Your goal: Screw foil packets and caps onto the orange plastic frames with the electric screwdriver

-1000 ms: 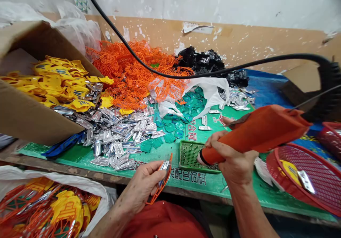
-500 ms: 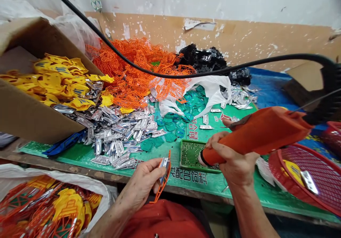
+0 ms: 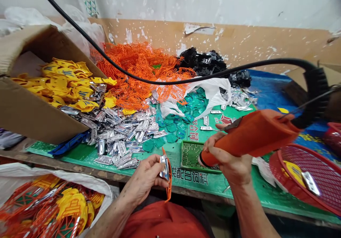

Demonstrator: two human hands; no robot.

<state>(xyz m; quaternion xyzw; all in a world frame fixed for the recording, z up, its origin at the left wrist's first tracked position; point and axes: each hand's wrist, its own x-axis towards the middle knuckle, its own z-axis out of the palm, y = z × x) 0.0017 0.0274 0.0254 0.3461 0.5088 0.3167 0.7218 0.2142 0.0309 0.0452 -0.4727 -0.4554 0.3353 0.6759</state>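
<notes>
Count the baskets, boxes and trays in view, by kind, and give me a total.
Red baskets: 2
Cardboard boxes: 1
Green trays: 1
Total: 4

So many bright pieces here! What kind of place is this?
Probably a small workshop where parts are put together by hand. Orange plastic lattice frames and silver metal strips lie in heaps, the left hand holds one frame, and the right hand grips a corded orange power tool.
</notes>
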